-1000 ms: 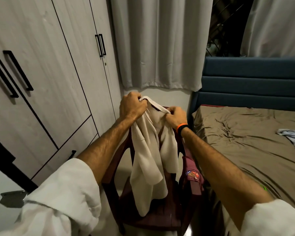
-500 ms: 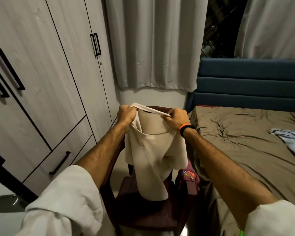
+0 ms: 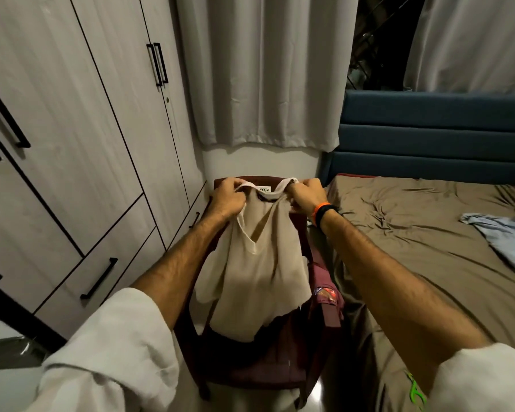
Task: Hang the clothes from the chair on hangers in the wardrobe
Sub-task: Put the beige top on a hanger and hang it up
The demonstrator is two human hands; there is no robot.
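Bedroom corner, dim light: a person stands over a dark red chair (image 3: 250, 367) w/ both hands up at its backrest. The left hand (image 3: 228, 199) and right hand (image 3: 305, 194) each pinch a shoulder of a beige V-neck top (image 3: 256, 275), neck label facing the camera. The top's long axis runs straight down from the hands, hem draped to the seat. Both hands sit about level; neither is clearly nearer. A maroon garment (image 3: 324, 298) hangs over the chair's right arm. Wardrobe (image 3: 72, 144) stands to the left, doors shut, no hanger in view; likely doors must open first. Bed (image 3: 414, 248) at right, w/ a pale blue garment (image 3: 506, 236) on it. Curtain (image 3: 265, 69) behind.
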